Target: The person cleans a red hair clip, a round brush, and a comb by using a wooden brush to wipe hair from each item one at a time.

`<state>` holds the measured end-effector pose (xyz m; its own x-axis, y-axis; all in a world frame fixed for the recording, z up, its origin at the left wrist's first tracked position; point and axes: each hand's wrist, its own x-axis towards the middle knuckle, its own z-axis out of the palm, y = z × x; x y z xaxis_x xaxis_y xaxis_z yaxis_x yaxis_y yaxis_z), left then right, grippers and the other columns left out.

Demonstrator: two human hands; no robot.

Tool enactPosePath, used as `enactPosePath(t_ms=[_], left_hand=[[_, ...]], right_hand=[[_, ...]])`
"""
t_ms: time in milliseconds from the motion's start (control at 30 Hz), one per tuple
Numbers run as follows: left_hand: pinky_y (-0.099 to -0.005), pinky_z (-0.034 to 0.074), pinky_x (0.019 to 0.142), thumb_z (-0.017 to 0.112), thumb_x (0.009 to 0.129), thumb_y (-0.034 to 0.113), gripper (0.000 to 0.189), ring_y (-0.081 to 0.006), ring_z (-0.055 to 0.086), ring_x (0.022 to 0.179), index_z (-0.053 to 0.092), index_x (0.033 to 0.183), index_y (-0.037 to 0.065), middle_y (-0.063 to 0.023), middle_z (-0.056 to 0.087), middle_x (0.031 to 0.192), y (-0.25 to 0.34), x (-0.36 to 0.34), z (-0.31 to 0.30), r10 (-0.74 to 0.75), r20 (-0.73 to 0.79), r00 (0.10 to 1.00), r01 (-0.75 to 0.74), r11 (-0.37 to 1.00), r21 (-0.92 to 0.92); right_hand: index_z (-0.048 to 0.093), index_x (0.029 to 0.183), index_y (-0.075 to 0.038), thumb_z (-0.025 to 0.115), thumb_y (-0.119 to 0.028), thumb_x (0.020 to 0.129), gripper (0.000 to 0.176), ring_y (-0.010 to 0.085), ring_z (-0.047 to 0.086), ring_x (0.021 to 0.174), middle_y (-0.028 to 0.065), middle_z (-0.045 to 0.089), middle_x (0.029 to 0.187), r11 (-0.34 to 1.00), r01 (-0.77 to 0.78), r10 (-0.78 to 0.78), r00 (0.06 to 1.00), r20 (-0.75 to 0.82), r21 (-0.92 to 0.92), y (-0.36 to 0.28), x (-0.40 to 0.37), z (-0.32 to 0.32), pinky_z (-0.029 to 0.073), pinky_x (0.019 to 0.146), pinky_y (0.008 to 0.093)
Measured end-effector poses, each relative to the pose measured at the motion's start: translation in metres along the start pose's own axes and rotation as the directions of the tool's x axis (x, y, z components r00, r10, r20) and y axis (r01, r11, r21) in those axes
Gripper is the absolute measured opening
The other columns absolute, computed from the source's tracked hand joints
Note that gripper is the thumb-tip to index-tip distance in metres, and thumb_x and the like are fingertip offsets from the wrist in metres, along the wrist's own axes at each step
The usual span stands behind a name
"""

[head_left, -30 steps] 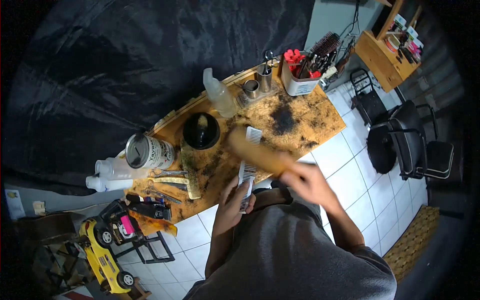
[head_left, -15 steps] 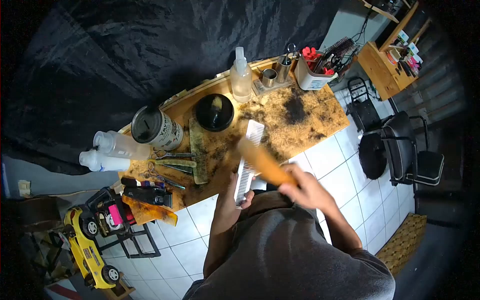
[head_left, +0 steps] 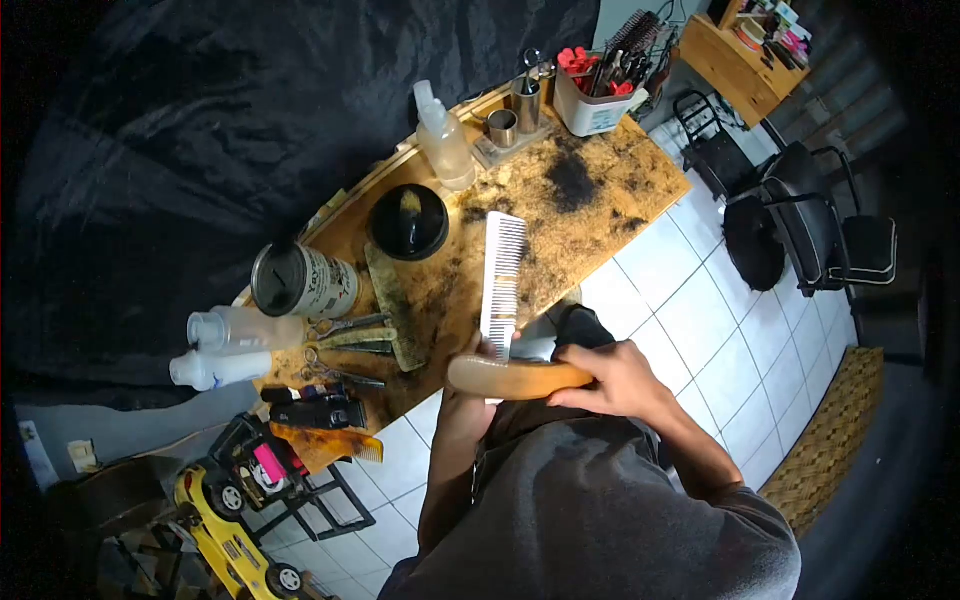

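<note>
A long white comb (head_left: 503, 270) stands out from my left hand (head_left: 466, 415), its teeth facing right and pointing up toward the table. My left fingers are wrapped around its lower end, partly covered by the brush. My right hand (head_left: 618, 380) is closed around the end of an orange-brown wooden brush (head_left: 535, 381). The brush lies crosswise over the lower part of the comb, its paler, rounded end above my left hand. Both hands are in front of my body, at the near edge of the wooden table (head_left: 545, 235).
Dark hair clippings are scattered over the table. On it are a black bowl (head_left: 382, 235), a tin (head_left: 305, 280), a spray bottle (head_left: 445, 150), scissors (head_left: 322, 366), a hair clipper (head_left: 318, 414), an orange comb (head_left: 335, 445) and a tool container (head_left: 590, 108). Black chairs (head_left: 800, 195) stand at right.
The brush has moved down and left along the comb, from its middle to its lower end near my left hand. The comb stands more upright in view. The camera view has shifted slightly.
</note>
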<state>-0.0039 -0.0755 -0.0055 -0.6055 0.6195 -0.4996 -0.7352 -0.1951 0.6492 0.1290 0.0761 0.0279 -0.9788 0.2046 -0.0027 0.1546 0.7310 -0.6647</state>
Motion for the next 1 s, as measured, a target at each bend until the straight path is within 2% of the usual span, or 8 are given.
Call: enactPosePath(t_ms=[67, 200, 300, 500, 700, 867, 933, 1000], left_hand=[[-0.0205, 0.031, 0.048, 0.042, 0.098, 0.021, 0.030, -0.0070, 0.041, 0.057, 0.049, 0.117, -0.001, -0.0020, 0.051, 0.080, 0.013, -0.002, -0.011, -0.064, 0.305, 0.950, 0.019, 0.989, 0.149], [-0.0189, 0.026, 0.041, 0.042, 0.097, 0.023, 0.033, -0.0056, 0.035, 0.046, 0.049, 0.117, -0.002, -0.0018, 0.047, 0.067, 0.019, -0.006, -0.005, -0.173, 0.352, 0.920, 0.065, 0.952, 0.298], [-0.0203, 0.030, 0.045, 0.043, 0.097, 0.021, 0.031, -0.0067, 0.037, 0.049, 0.049, 0.117, -0.002, -0.0022, 0.050, 0.070, 0.022, -0.006, 0.011, -0.204, 0.311, 0.928, 0.125, 0.959, 0.254], [-0.0377, 0.047, 0.091, 0.046, 0.093, 0.006, 0.042, -0.0242, 0.052, 0.113, 0.036, 0.133, -0.003, -0.0152, 0.051, 0.124, -0.032, 0.044, -0.072, 0.113, 0.514, 0.851, -0.229, 0.959, 0.168], [-0.0424, 0.044, 0.097, 0.043, 0.093, 0.003, 0.052, -0.0250, 0.037, 0.128, 0.023, 0.140, -0.001, -0.0169, 0.036, 0.138, 0.024, 0.025, 0.035, -0.174, 0.481, 0.859, 0.034, 0.958, 0.285], [-0.0444, 0.040, 0.101, 0.043, 0.090, -0.002, 0.056, -0.0269, 0.038, 0.127, 0.020, 0.141, -0.002, -0.0161, 0.036, 0.138, 0.016, 0.042, 0.051, -0.101, 0.410, 0.906, 0.010, 0.976, 0.218], [-0.0462, 0.035, 0.104, 0.045, 0.087, -0.006, 0.062, -0.0260, 0.037, 0.128, 0.017, 0.142, 0.000, -0.0150, 0.034, 0.139, 0.011, 0.055, 0.040, -0.189, 0.396, 0.899, 0.051, 0.941, 0.333], [-0.0467, 0.032, 0.106, 0.046, 0.085, -0.006, 0.066, -0.0250, 0.035, 0.130, 0.015, 0.143, 0.001, -0.0142, 0.033, 0.140, 0.013, 0.056, 0.052, -0.130, 0.461, 0.878, 0.019, 0.971, 0.238]], right_hand=[[0.061, 0.092, -0.012, 0.062, -0.055, 0.078, 0.046, 0.0218, 0.062, 0.051, 0.0073, 0.062, 0.064, 0.977, -0.071, 0.105, 0.981, -0.165, 0.200, 0.025, 0.003, 0.011, 0.050, 0.050, 0.0350], [0.060, 0.090, -0.005, 0.062, -0.045, 0.082, 0.041, 0.0237, 0.062, 0.053, 0.0094, 0.059, 0.058, 0.867, -0.473, 0.490, 0.760, -0.427, 0.154, 0.050, 0.025, -0.035, 0.048, 0.049, 0.0331], [0.059, 0.090, -0.004, 0.064, -0.042, 0.082, 0.039, 0.0241, 0.060, 0.052, 0.0089, 0.059, 0.057, 0.865, -0.348, 0.481, 0.779, -0.402, 0.361, 0.055, 0.024, -0.041, 0.048, 0.050, 0.0331], [0.062, 0.088, -0.016, 0.055, -0.061, 0.080, 0.047, 0.0141, 0.049, 0.036, 0.0004, 0.050, 0.047, 0.992, 0.127, -0.127, 0.987, -0.099, -0.012, 0.049, 0.016, -0.016, 0.042, 0.036, 0.0284], [0.061, 0.093, -0.008, 0.063, -0.048, 0.081, 0.042, 0.0187, 0.058, 0.045, 0.0080, 0.061, 0.056, 0.931, -0.363, 0.318, 0.754, -0.574, 0.039, 0.100, 0.037, -0.068, 0.049, 0.046, 0.0314], [0.061, 0.092, -0.007, 0.061, -0.048, 0.083, 0.042, 0.0168, 0.059, 0.047, 0.0078, 0.063, 0.066, 0.901, -0.029, 0.158, 0.951, -0.264, 0.433, 0.085, 0.030, -0.060, 0.050, 0.046, 0.0317], [0.061, 0.091, -0.006, 0.069, -0.040, 0.077, 0.037, 0.0213, 0.064, 0.054, 0.0104, 0.063, 0.064, 0.989, -0.138, 0.139, 0.990, -0.022, 0.054, 0.073, 0.027, -0.064, 0.049, 0.052, 0.0340], [0.062, 0.092, -0.007, 0.070, -0.045, 0.075, 0.042, 0.0247, 0.063, 0.052, 0.0115, 0.063, 0.063, 0.959, -0.250, 0.260, 0.964, -0.060, 0.136, 0.097, 0.030, -0.055, 0.050, 0.051, 0.0362]])
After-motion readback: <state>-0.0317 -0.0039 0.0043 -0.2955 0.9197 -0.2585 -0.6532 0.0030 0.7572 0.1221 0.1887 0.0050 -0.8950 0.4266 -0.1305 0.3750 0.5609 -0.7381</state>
